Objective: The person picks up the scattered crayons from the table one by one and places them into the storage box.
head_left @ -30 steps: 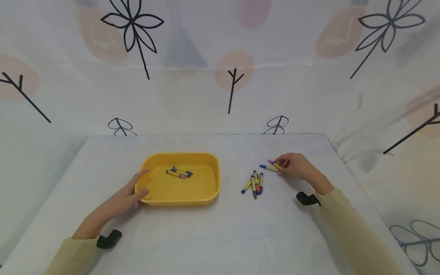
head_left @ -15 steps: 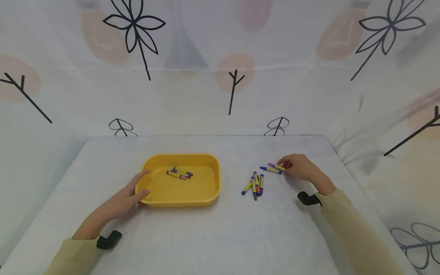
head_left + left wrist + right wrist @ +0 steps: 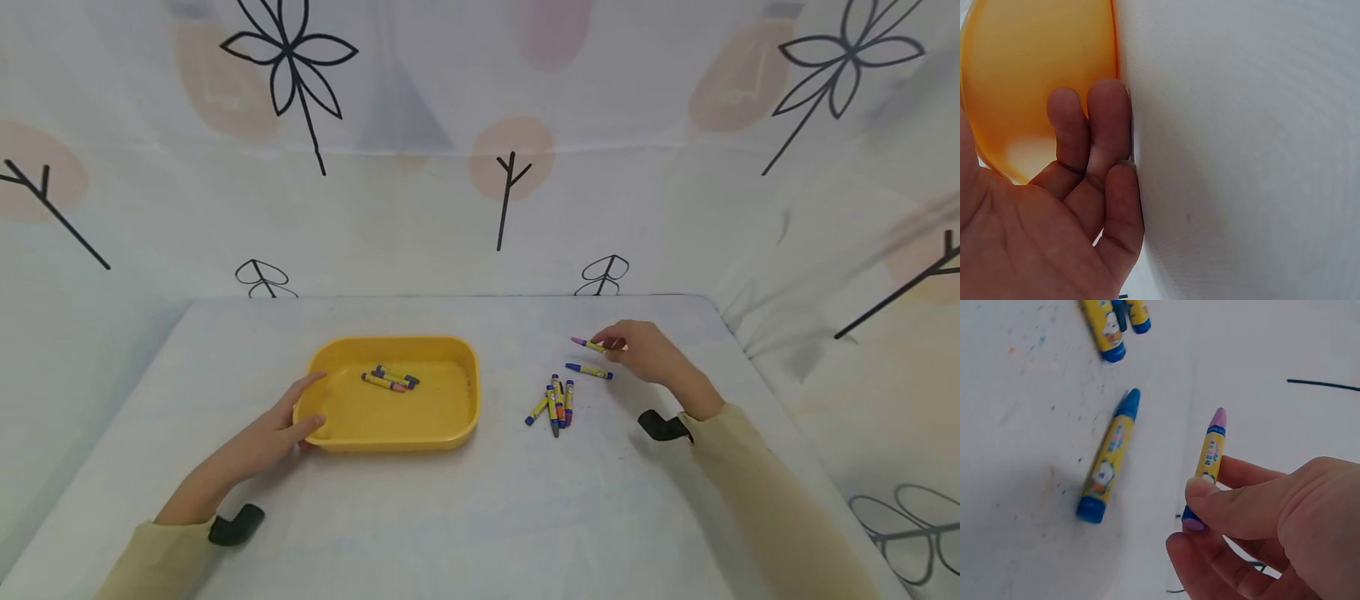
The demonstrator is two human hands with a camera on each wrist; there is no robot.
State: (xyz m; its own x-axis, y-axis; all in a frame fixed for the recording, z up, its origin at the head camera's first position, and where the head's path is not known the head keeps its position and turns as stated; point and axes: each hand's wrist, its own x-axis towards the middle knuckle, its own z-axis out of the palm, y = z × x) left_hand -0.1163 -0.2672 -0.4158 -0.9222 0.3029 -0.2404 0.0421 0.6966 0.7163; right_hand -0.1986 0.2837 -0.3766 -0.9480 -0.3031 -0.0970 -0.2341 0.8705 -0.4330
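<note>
My right hand (image 3: 641, 350) pinches a light purple crayon (image 3: 1210, 453) between thumb and fingers, its tip pointing away from the palm. In the head view this crayon is above a blue crayon (image 3: 588, 371) that lies alone on the table. Several more crayons (image 3: 555, 400) lie in a loose pile nearer the front, some crossing each other. My left hand (image 3: 273, 425) grips the left end of a yellow tray (image 3: 390, 442), its thumb over the rim. The left wrist view has several curled fingers (image 3: 1110, 115) against the tray's outer wall. Three crayons (image 3: 388, 379) rest together inside the tray.
A white cloth covers the table (image 3: 465, 525). Patterned fabric (image 3: 420, 208) with plant drawings hangs behind and at the sides. Small coloured specks (image 3: 1054, 409) mark the cloth near the blue crayon.
My right hand, first among the two crayons at the right, has raised the light purple one and moved it away from the blue one. The left hand and the tray stay put.
</note>
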